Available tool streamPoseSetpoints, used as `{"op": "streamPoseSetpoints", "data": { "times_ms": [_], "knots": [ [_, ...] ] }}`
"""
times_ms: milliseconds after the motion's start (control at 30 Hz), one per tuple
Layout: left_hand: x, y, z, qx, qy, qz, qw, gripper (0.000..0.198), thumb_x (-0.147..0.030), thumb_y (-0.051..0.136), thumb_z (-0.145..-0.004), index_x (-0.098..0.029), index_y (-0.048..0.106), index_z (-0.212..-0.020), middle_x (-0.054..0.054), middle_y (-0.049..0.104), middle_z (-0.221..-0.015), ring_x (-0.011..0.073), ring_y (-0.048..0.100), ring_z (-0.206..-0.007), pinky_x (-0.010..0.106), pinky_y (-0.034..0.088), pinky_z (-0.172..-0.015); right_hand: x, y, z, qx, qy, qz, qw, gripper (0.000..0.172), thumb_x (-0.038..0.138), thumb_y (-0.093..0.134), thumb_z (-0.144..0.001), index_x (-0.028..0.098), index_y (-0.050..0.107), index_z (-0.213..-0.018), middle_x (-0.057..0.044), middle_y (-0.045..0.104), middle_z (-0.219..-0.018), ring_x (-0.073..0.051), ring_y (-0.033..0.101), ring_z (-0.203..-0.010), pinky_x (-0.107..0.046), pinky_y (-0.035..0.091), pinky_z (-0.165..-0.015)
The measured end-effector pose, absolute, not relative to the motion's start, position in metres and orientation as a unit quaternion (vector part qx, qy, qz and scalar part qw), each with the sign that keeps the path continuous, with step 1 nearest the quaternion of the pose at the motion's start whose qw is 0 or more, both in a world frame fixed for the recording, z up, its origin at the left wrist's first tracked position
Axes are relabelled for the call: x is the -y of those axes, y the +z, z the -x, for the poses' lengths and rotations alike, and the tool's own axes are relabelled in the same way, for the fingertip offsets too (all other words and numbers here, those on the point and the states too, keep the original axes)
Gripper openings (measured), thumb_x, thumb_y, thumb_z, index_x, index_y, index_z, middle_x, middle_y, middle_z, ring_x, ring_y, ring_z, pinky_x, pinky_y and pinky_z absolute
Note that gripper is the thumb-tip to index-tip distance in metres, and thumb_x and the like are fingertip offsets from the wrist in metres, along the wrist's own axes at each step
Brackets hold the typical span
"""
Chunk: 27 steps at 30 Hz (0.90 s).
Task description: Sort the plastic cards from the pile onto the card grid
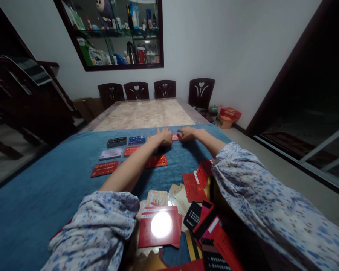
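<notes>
At the far end of the blue cloth [73, 158], a red card [175, 137] lies between my two hands. My right hand [188, 133] has its fingers closed on the card's right end. My left hand [165, 136] is bent round the card's left end, its fingers partly hidden. Left of it stand a dark stack of cards [116, 142] and a blue stack of cards [136, 140]. Nearer me are a pale lilac stack of cards [111, 154], a red-and-gold card [159, 161] and a dark red card [104, 168]. My left forearm covers part of these rows.
Close to me lies a loose heap of cards, with red cards [147, 237], black cards [192, 215] and beige cards [157, 196] overlapping. Beyond the cloth the patterned tabletop [147, 113] continues toward several dark chairs [136, 91]. An orange bin [226, 121] stands on the floor to the right.
</notes>
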<state>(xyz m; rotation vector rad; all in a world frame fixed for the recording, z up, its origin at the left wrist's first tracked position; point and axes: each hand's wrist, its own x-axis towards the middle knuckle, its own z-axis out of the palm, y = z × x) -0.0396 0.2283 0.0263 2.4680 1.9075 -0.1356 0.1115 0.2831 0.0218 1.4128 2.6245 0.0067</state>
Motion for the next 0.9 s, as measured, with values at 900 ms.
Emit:
{"op": "streamPoseSetpoints", "data": {
  "times_ms": [900],
  "knots": [
    [-0.106,0.028,-0.003,-0.498,0.069,-0.86,-0.079,0.028,-0.018,0.05,-0.083,-0.013,0.058,-0.11,0.017,0.053,-0.125,0.0321,0.045,-0.121,0.055,0.033,-0.103,-0.166,0.042,-0.17,-0.9,0.099,-0.424,-0.016,0.019,0.018,0.053,-0.088,0.02,0.069,-0.097,-0.009,0.066,-0.104,-0.024,0.053,-0.1,-0.031,0.03,-0.07]
  ]
}}
